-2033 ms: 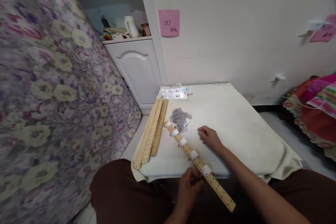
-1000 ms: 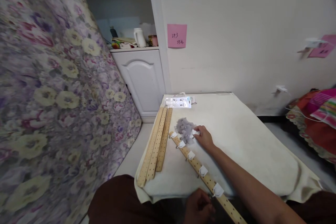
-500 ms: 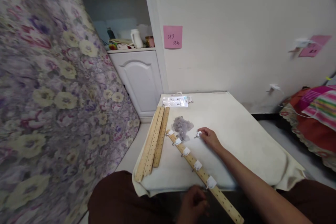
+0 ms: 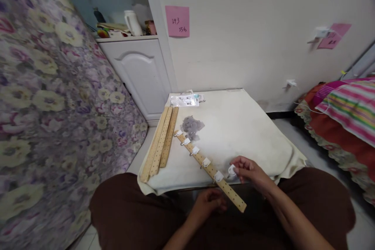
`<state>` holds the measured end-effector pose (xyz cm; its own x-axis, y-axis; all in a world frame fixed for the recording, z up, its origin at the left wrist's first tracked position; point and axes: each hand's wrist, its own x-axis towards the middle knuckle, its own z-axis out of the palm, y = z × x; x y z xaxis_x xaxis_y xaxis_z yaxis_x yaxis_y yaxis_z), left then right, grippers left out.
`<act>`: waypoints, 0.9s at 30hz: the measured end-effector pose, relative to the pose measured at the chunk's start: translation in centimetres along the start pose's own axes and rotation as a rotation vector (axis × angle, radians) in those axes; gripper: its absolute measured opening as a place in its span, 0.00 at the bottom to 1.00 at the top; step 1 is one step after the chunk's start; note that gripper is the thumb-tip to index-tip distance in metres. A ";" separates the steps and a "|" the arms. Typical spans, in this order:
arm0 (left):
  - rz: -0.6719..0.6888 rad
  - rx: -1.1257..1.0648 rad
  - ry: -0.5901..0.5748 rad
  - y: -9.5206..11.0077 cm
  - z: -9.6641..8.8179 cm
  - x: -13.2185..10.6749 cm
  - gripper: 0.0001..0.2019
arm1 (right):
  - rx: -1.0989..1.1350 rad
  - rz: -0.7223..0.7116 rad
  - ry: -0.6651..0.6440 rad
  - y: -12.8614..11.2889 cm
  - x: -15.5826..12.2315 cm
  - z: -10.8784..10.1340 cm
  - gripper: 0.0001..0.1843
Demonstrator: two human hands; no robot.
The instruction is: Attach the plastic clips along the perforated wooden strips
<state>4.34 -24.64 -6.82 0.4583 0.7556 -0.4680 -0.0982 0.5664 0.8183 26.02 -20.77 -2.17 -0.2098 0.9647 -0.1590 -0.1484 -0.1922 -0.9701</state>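
Between the thumb and fingers of my right hand (image 4: 249, 172) is a small white card with a metal loop (image 4: 231, 170), held above the front of the table. A narrow wooden strip with rows of holes (image 4: 233, 195) lies slantwise, its near end jutting past the table edge. Several similar white cards with loops (image 4: 206, 162) sit along it. My left hand (image 4: 209, 202) is low, just left of the strip's near end, fingers curled; whatever it may hold is hidden. Beyond the strip's far end lies a heap of small clear plastic bags (image 4: 191, 125).
More perforated wooden strips (image 4: 159, 144) lie along the left side of the cloth-covered table (image 4: 225, 125). A clear package (image 4: 184, 100) rests at the back left. A flowered curtain (image 4: 64, 97) hangs on the left, and a bed (image 4: 345, 113) stands on the right.
My right hand has come from beside the plastic heap toward the table's front with the card in it. My left hand stays low near the strip. The camera view has shifted.
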 end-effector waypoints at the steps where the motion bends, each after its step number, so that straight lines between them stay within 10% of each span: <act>1: -0.022 -0.021 -0.017 0.1 0.1 0.1 0.21 | 0.007 0.018 -0.023 0.5 -0.7 0.2 0.15; 12: -0.126 -0.099 -0.213 0.0 1.8 1.0 0.22 | -0.033 0.056 -0.024 3.5 -3.8 0.3 0.17; 27: -0.110 -0.060 -0.197 0.7 2.5 0.6 0.22 | -0.088 0.072 -0.003 4.1 -3.7 0.5 0.16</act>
<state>6.72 -24.61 -5.73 0.6321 0.6125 -0.4747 -0.0873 0.6650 0.7418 25.68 -25.22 -5.51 -0.2201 0.9485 -0.2280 -0.0480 -0.2439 -0.9686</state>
